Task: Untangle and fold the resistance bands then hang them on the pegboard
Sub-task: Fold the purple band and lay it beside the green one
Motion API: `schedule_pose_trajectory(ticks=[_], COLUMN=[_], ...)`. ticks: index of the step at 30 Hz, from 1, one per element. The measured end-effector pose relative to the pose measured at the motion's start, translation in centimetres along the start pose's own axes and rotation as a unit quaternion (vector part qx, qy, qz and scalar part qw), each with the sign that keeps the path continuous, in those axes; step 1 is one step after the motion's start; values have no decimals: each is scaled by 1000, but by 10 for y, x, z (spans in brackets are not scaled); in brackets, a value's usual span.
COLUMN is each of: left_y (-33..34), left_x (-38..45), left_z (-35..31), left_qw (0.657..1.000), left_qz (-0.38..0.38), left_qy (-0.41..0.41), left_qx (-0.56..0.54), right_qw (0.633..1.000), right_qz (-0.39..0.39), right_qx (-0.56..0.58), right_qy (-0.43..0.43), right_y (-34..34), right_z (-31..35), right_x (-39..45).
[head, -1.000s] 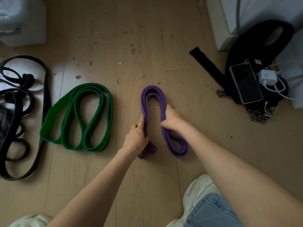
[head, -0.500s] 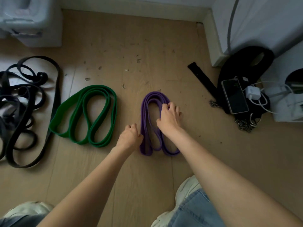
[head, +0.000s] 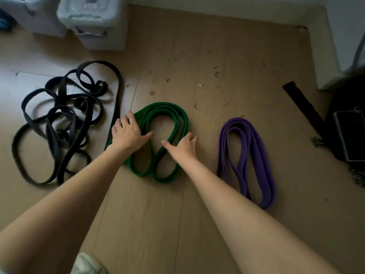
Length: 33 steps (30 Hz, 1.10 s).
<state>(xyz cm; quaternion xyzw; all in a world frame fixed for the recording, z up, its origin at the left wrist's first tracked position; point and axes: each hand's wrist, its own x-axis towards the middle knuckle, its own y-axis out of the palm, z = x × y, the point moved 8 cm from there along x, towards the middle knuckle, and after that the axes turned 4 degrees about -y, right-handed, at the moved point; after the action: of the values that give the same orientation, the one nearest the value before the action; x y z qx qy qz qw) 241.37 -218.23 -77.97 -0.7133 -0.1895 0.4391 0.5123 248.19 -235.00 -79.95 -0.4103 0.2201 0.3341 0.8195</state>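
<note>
A green resistance band lies coiled in loops on the wooden floor at the centre. My left hand rests flat on its left side, fingers spread. On the band's right side lies my right hand, its fingers also straight. To the right, a purple band sits folded in a long loop, with neither hand touching it. A heap of tangled black bands lies at the left. No pegboard is in view.
Two pale plastic storage boxes stand at the back left. A black strap, a black bag with a phone on it and a chain lie at the right. A white shoe shows at the bottom edge.
Both hands have let go of the purple band and moved left onto the green band. The view has shifted left, so the black tangle and boxes show more fully.
</note>
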Motion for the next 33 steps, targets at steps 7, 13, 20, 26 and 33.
schedule_pose_trajectory(ticks=[7, 13, 20, 26, 33], left_y=[27, 50, 18, -25, 11], left_x=[-13, -44, -55, -64, -77], left_z=[-35, -45, 12, 114, 212], left_qw=[994, 994, 986, 982, 969], left_qz=[24, 28, 13, -160, -71], left_qy=[105, 43, 58, 14, -129], left_qx=[-8, -100, -156, -102, -199], right_qw=[985, 981, 958, 942, 696], right_qz=[-88, -30, -102, 110, 80], right_qx=[-132, -188, -198, -197, -547], right_qy=[-68, -31, -178, -248, -458], right_y=[6, -16, -25, 91, 198], right_z=[17, -14, 64, 126, 131], right_x=[7, -4, -35, -33, -59])
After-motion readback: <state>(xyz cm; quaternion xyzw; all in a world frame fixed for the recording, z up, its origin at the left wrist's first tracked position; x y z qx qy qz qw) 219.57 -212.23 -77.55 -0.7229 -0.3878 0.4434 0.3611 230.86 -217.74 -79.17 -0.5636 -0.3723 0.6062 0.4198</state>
